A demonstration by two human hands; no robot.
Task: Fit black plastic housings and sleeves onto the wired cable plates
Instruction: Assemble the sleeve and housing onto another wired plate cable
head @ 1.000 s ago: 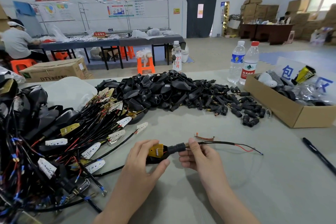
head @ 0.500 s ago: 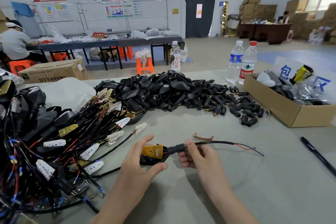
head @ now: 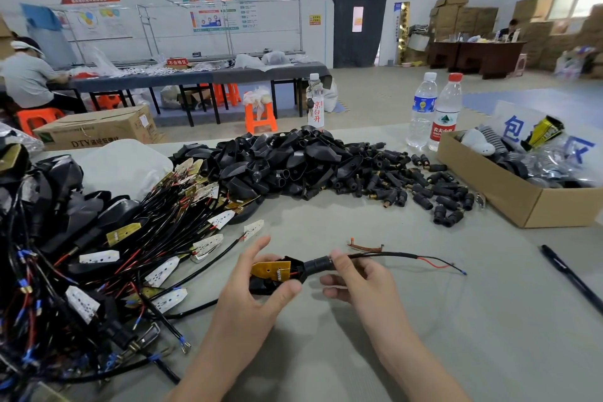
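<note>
Yellow plate (head: 270, 270) half in black housing (head: 262, 287) in left hand (head: 249, 299) pinch; sleeve (head: 318, 265) in right hand (head: 362, 284) pinch.

Plate (head: 270, 270) at centre: yellow. Housing (head: 261, 285) and sleeve (head: 318, 266): black. Wire (head: 432, 263), right of centre: red. Surface (head: 359, 352): grey-green. Stool (head: 259, 114), upper centre: orange.

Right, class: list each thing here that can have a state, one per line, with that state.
left hand, grips the black housing
right hand, pinches the sleeve
yellow plate, lying in the housing, face showing
sleeve, threaded on the cable, against the housing
red-capped bottle, upright, closed
cardboard box, open
</note>
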